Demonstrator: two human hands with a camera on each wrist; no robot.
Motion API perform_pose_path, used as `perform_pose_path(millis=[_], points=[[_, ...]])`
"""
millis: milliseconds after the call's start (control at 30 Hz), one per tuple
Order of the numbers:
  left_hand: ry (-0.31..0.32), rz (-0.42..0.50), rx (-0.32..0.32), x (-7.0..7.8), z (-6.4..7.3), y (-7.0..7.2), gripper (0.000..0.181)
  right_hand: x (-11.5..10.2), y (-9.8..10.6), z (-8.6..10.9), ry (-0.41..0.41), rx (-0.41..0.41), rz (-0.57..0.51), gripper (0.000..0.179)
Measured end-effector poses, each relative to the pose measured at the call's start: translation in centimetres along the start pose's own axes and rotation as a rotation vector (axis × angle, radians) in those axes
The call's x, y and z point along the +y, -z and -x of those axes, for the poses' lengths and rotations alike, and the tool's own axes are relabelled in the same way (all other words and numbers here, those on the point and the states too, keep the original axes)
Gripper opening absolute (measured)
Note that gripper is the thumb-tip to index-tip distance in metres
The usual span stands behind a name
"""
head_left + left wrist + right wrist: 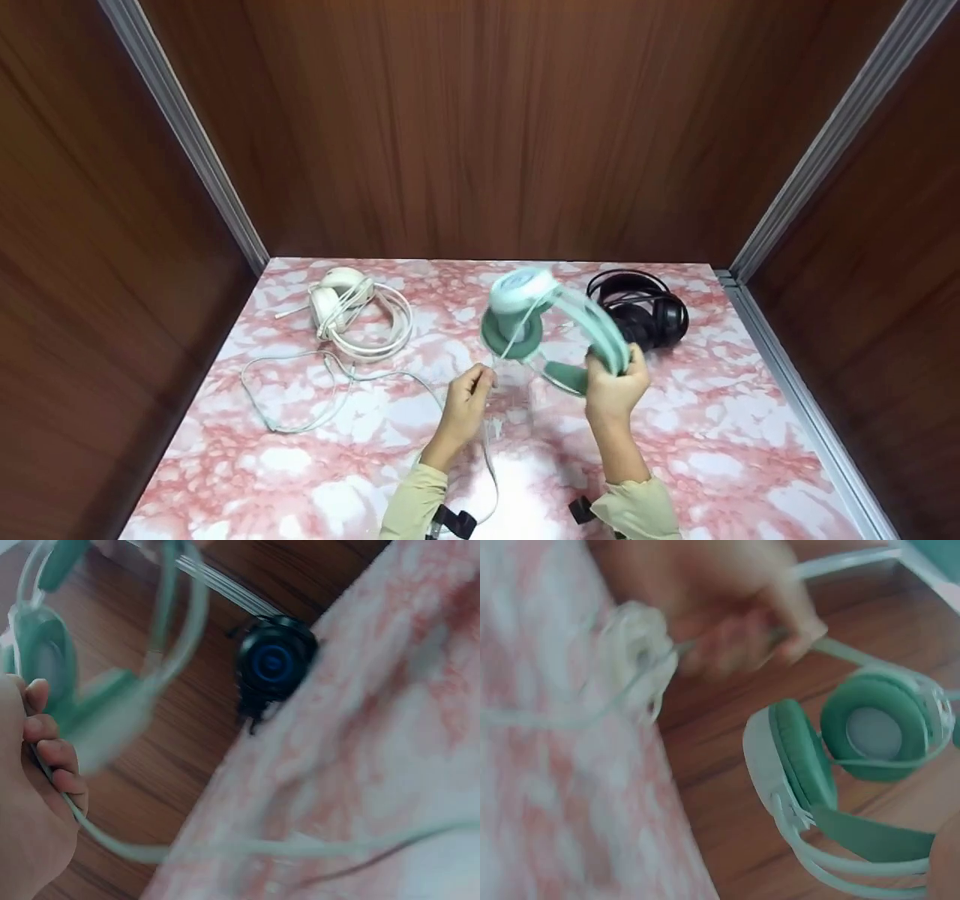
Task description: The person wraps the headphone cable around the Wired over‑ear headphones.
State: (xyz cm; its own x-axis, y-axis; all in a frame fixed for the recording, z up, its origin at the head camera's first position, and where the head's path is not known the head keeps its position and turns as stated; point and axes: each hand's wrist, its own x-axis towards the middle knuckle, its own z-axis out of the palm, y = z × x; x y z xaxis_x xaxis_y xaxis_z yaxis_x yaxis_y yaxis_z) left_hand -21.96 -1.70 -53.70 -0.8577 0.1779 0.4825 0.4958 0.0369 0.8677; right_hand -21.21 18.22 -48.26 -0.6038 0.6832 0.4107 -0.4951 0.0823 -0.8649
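My right hand [616, 384] grips the headband of a pair of mint-green and white headphones [519, 291], which is held up over the table with the earcups toward the left. The green ear pads [804, 757] show in the right wrist view. Just below the earcups, my left hand [466, 397] holds the headphones' thin pale cable [112, 841] in its curled fingers. From that hand the cable runs down toward the table's near edge, and a loop of pale cable [289, 430] lies on the table at the left.
White headphones [330, 307] with their cord coiled round them lie at the back left. Black headphones [645, 315] sit at the back right, behind my right hand. Brown wood-grain panels [480, 127] with metal edge strips enclose the pink-and-white marbled table [712, 442].
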Motion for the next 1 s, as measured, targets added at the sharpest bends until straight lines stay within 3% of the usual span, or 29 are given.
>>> perform_pose_path(millis=[100,200,400,567,667,767,900,1000], points=[[0.027,-0.003,-0.047,-1.0,0.4,-0.3,0.025,0.3,0.0,-0.9,-0.150,0.050,-0.229,0.022],[0.049,0.007,-0.090,-1.8,0.7,-0.5,0.025,0.0,0.2,-1.6,-0.213,-0.001,-0.437,0.025],[0.179,0.073,-0.219,-4.0,0.3,-0.5,0.031,-0.9,1.3,-2.5,-0.335,-0.285,-0.866,0.021],[0.318,0.338,-0.306,-8.2,-0.2,0.6,0.035,-0.7,2.6,-4.1,-0.397,-0.553,-1.233,0.020],[0.393,0.518,-0.390,-9.9,-0.3,2.2,0.031,-0.2,3.3,-5.1,-0.424,-0.741,-1.352,0.021],[0.449,0.652,-0.484,-10.3,-0.3,4.2,0.023,0.6,3.9,-5.9,-0.442,-0.878,-1.412,0.020],[0.469,0.634,-0.561,-10.3,-0.5,6.4,0.017,1.3,4.5,-6.7,-0.503,-0.969,-1.508,0.015],[0.437,0.509,-0.563,-9.9,-1.1,7.2,0.014,1.5,4.8,-7.4,-0.524,-1.014,-1.540,0.013]])
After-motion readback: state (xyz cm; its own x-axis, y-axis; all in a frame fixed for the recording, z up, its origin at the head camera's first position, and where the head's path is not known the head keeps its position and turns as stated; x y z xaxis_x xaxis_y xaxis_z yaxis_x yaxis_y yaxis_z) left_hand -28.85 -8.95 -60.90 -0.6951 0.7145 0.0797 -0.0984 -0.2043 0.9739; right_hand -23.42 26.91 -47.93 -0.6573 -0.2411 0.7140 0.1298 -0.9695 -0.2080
